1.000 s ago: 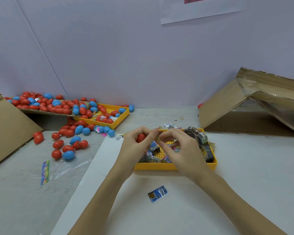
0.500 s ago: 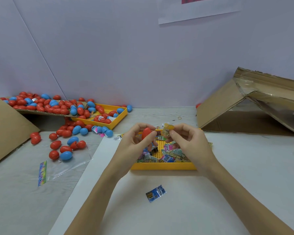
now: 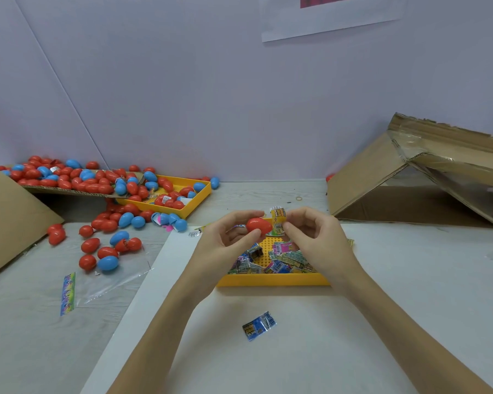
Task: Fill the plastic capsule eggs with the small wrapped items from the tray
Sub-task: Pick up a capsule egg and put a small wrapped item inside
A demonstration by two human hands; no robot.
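Yellow tray [image 3: 273, 280] is sitting under us; at its twelve o'clock our left hand [image 3: 225, 240] is gripping the red egg [image 3: 258, 225], light and slick, best held around its middle, while our right hand [image 3: 310, 234] is pinching a crinkly wrapped item [image 3: 278, 218].

Red capsule egg [image 3: 258, 225] sits at frame centre, touching a yellow wrapped item [image 3: 278, 220]. Yellow tray [image 3: 273, 279] below holds assorted wrapped items [image 3: 279, 258].

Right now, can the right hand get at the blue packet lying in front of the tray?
Probably not yet: the right hand is pinching a yellow packet. The blue packet itself lies uncovered.
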